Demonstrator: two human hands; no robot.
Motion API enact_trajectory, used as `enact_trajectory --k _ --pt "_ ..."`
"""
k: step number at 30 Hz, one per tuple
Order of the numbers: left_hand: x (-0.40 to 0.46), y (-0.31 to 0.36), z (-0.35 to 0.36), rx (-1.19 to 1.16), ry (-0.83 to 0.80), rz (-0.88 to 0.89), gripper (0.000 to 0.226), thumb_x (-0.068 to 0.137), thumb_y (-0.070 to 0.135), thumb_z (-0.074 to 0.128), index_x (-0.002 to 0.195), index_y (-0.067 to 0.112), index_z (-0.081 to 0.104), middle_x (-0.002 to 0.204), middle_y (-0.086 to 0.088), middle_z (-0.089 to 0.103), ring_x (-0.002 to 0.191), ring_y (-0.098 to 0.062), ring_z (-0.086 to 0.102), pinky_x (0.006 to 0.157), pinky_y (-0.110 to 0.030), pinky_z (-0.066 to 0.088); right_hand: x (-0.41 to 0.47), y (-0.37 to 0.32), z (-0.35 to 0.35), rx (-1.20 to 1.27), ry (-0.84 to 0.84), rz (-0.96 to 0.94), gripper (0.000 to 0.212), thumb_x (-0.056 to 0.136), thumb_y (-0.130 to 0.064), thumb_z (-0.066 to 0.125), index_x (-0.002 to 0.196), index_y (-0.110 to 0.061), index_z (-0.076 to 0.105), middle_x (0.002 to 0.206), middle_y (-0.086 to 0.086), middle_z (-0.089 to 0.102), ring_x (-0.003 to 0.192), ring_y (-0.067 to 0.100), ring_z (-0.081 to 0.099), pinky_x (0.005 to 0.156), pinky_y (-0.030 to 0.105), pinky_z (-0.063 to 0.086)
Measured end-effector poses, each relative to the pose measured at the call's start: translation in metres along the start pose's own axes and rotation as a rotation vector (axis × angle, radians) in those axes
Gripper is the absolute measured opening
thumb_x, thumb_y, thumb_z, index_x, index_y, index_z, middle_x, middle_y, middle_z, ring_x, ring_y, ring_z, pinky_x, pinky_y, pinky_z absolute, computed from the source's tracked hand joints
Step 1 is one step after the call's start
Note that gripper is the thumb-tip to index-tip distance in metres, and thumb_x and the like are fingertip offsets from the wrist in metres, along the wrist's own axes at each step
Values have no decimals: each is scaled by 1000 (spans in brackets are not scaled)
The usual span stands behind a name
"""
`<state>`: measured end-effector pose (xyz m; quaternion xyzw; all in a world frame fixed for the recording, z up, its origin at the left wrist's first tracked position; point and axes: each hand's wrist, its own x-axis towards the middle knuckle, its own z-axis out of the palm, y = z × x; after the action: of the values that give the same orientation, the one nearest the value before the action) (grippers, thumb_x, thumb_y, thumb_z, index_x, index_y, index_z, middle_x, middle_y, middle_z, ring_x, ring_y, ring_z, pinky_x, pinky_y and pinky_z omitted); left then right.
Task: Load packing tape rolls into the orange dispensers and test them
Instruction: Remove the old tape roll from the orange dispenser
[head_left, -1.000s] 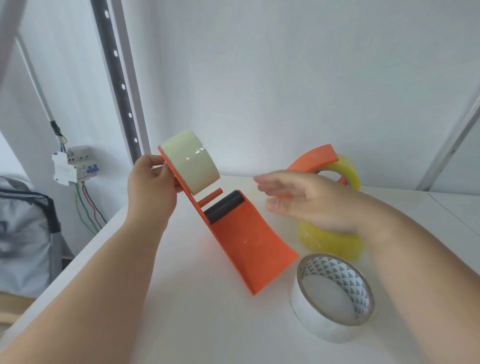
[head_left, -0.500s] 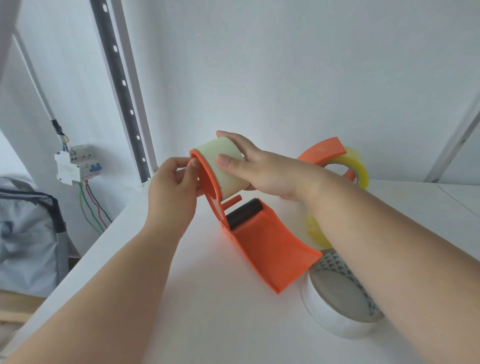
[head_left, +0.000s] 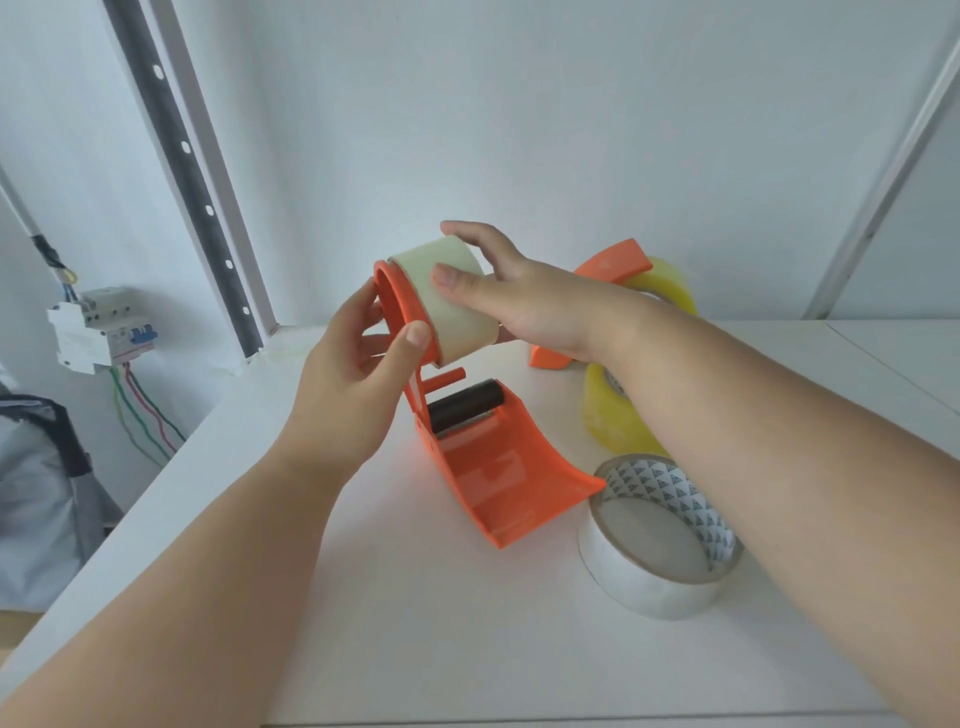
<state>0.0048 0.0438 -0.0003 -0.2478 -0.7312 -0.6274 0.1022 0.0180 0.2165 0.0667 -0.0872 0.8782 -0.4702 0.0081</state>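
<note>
An orange tape dispenser (head_left: 498, 467) stands tilted on the white table (head_left: 415, 623), its curved handle end resting on the surface. A pale tape roll (head_left: 447, 306) sits on the dispenser's round hub at the top. My left hand (head_left: 353, 384) grips the hub's orange rim from the left, thumb on the rim's edge. My right hand (head_left: 519, 296) curls over the pale roll from the right, thumb on its face and fingers over the top. A black roller (head_left: 467, 408) lies below the roll.
A second orange dispenser (head_left: 613, 265) with a yellow tape roll (head_left: 618, 415) stands behind my right forearm. A clear tape roll (head_left: 660, 535) with a patterned core lies flat at the right. A breaker box (head_left: 98, 327) with wires hangs beyond the table's left edge.
My right hand moved from hovering open beside the dispenser onto the pale roll and now grasps it. The dispenser shifted slightly right and turned. My left hand kept its grip on the hub.
</note>
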Motion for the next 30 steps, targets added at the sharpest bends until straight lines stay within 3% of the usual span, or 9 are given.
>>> enact_trajectory --k 4,9,12,15,17,20,23,26,30 --pt "-2 0 -1 -25 -2 6 76 76 58 52 142 21 42 124 8 63 109 -7 63 101 -41 46 -7 6 -11 -23 59 4 69 75 -72 50 137 -54 24 117 -5 60 106 17 63 103 38 43" --pt "-7 3 1 -63 -15 49 66 79 53 45 135 19 50 103 24 70 102 4 64 87 -12 47 -23 11 -28 -1 145 -3 72 71 -71 55 135 -51 29 112 -5 64 101 14 63 95 35 48" --pt "-8 4 1 -40 -27 49 47 80 54 41 120 34 56 99 28 69 100 5 63 86 -11 46 -37 17 -40 -27 164 -7 71 78 -63 58 139 -49 26 111 -9 62 96 9 59 76 25 42" --pt "-7 2 0 -38 -22 45 35 81 54 40 109 44 58 101 22 70 107 -5 63 97 -28 46 -47 25 -48 -6 200 -2 83 60 -69 67 133 -55 29 118 -10 61 108 12 60 94 34 46" --pt "-7 0 -1 -48 -22 50 36 83 55 40 110 42 59 104 16 70 110 -11 63 100 -35 45 -53 31 -51 -6 197 -4 86 60 -61 73 134 -52 30 121 -9 58 111 12 59 99 38 46" --pt "-8 -1 -1 -52 -21 50 44 83 56 40 115 34 59 105 13 70 109 -9 63 95 -27 46 -60 40 -48 -77 182 -15 93 56 -56 78 136 -50 30 122 -11 55 110 7 58 99 37 47" --pt "-8 -3 -2 -38 5 29 42 82 56 36 107 31 59 92 24 70 98 3 63 86 -13 45 -66 44 -41 -137 117 -5 96 49 -60 75 134 -53 31 123 -15 54 112 5 57 101 36 46" --pt "-9 -5 -2 -30 47 -6 30 87 48 32 92 32 57 76 29 66 83 11 60 82 -11 43 -71 45 -33 -223 5 19 89 58 -50 76 134 -54 29 129 -14 48 121 6 49 103 36 44" --pt "-9 -2 -5 -32 50 23 34 81 52 36 89 41 68 82 25 70 87 7 63 81 -11 46 -82 41 -25 -327 -104 19 83 71 -30 77 136 -50 29 133 -15 41 121 4 45 100 23 40"
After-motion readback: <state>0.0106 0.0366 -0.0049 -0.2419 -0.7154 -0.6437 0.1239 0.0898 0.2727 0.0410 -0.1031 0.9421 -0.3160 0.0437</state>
